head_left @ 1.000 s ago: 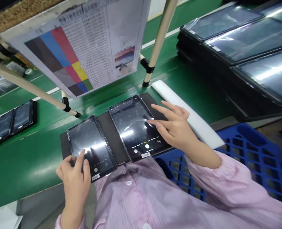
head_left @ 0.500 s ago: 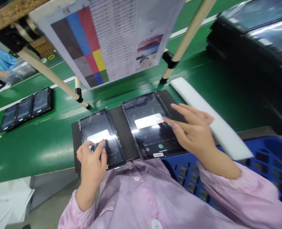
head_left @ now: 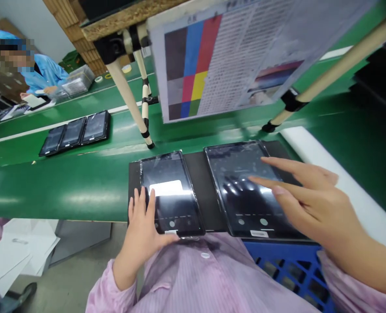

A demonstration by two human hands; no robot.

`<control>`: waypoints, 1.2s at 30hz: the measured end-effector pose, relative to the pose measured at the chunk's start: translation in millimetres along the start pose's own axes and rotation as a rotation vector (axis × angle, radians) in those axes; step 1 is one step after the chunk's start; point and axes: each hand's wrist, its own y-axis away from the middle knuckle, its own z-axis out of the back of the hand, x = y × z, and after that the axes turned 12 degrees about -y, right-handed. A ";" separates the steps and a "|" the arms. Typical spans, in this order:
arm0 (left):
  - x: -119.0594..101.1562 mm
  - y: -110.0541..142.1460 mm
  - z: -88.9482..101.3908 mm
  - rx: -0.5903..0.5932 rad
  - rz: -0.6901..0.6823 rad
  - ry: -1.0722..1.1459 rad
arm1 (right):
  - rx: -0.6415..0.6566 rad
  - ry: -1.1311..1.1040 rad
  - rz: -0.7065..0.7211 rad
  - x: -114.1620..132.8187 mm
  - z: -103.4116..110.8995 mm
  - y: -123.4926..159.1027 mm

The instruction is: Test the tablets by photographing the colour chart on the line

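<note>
Two tablets lie side by side on a dark mat point(head_left: 197, 187) at the bench edge. On the left tablet point(head_left: 180, 208) a white box glows across the screen. My left hand point(head_left: 144, 230) rests at its lower left corner, fingers spread and holding nothing. The right tablet point(head_left: 234, 182) shows a dark screen with round icons near its bottom and a white label on the lower edge. Over its right side hovers my right hand point(head_left: 313, 195), index and middle fingers stretched out, nothing held; whether a fingertip touches the glass I cannot tell.
A printed colour chart point(head_left: 193, 74) hangs from a pipe frame point(head_left: 128, 100) above the bench. Several tablets point(head_left: 72, 132) lie further left. A white foam strip point(head_left: 339, 174) is at right, a blue crate point(head_left: 291, 269) below. A person in blue point(head_left: 46, 71) sits across.
The white box on the right tablet's screen is gone. My left hand has opened from a pinch and moved lower on the left tablet. The view has shifted left.
</note>
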 end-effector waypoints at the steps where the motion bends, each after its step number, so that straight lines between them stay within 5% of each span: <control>1: 5.3 5.4 -3.8 0.040 -0.021 0.017 | 0.024 -0.009 0.038 2.3 -2.3 -7.7; 6: 15.9 12.4 -17.9 0.053 -0.110 0.104 | 0.099 -0.103 0.183 27.6 -27.4 -58.3; 10: 22.9 2.7 -20.6 0.021 -0.216 0.186 | 0.337 -0.328 0.205 70.8 -77.8 -122.7; 13: 27.3 -4.2 -22.4 0.029 -0.273 0.242 | 0.546 -0.530 0.085 105.2 -145.4 -184.3; 15: 30.0 -7.8 -23.5 0.038 -0.316 0.285 | 0.636 -0.627 -0.123 122.4 -201.7 -226.7; 20: 56.5 -9.0 -22.9 0.012 -0.384 0.426 | 0.527 -0.720 -0.514 134.4 -337.4 -314.0; 24: 95.8 -1.9 -38.1 -0.023 -0.297 0.589 | 0.361 -0.833 -0.804 123.6 -409.1 -354.9; 27: 112.0 1.3 -69.2 -0.043 -0.324 0.729 | 0.276 -1.009 -0.961 115.7 -439.9 -373.7; 31: 109.2 0.2 -111.5 0.025 -0.313 0.827 | 0.207 -1.174 -1.078 107.5 -454.7 -388.4; 36: 103.3 -1.9 -120.8 0.021 -0.241 0.920 | 0.194 -1.284 -1.104 113.7 -455.6 -386.6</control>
